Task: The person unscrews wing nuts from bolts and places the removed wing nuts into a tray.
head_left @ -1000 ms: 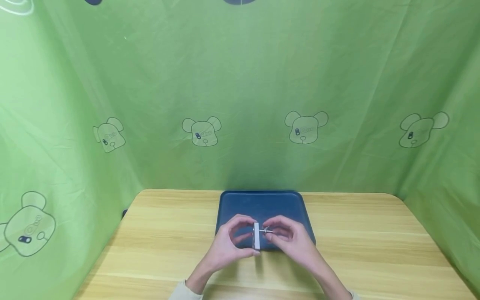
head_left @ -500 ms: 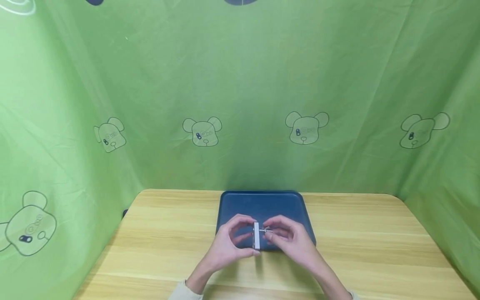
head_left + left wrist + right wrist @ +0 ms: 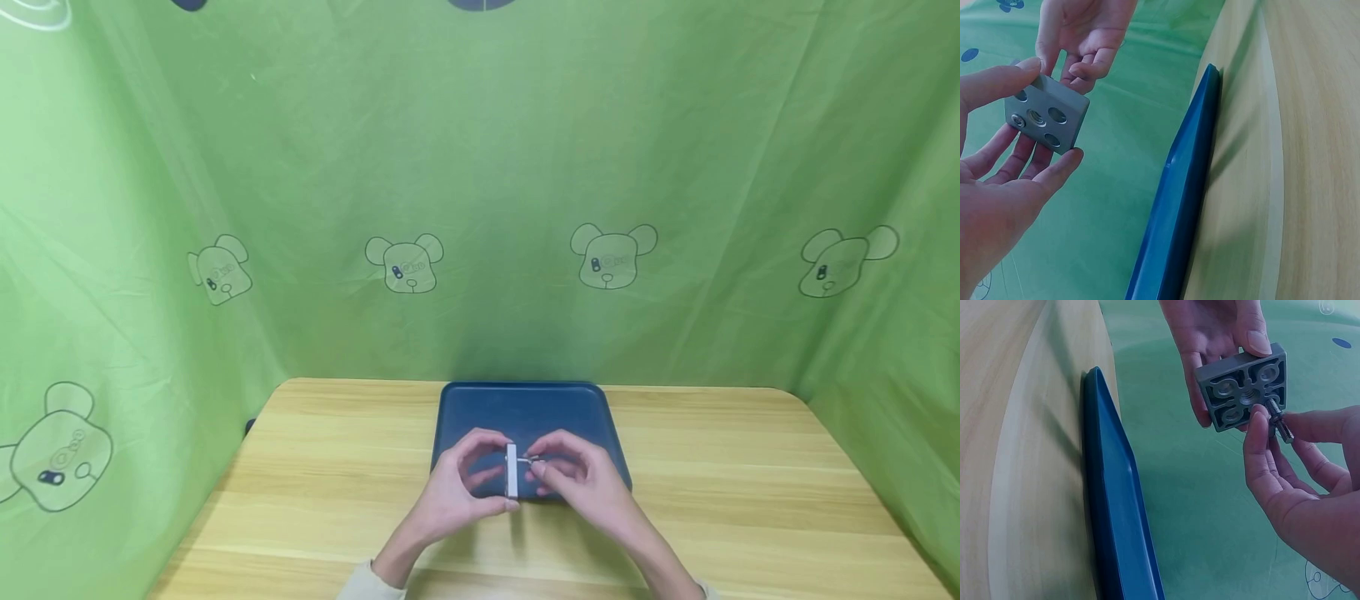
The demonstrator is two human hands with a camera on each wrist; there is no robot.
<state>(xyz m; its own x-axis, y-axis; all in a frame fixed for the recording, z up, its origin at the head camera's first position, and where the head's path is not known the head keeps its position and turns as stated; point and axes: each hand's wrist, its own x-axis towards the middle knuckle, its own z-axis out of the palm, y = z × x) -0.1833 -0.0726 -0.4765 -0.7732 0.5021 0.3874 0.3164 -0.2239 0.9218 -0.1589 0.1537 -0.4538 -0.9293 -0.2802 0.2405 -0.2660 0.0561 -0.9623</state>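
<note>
My left hand [image 3: 450,498] holds a grey square plate [image 3: 512,472] on edge between thumb and fingers, above the table. Round holes run through the plate [image 3: 1047,100], and a screw head [image 3: 1018,120] sits in one corner hole. On the ribbed side a threaded bolt [image 3: 1285,431] sticks out from that corner toward my right hand [image 3: 592,486]. Thumb and fingers of the right hand pinch a small metal wing nut [image 3: 1276,416] on the bolt, partly hidden by the fingertips.
A dark blue tray [image 3: 525,408] lies on the wooden table [image 3: 345,467] behind and beneath the hands. Green cloth [image 3: 480,325] printed with bear heads encloses the back and both sides.
The right thumb and fingers have shifted slightly around the wing nut, covering more of it. The plate has moved a touch left in the left hand's hold; both arms stay in place.
</note>
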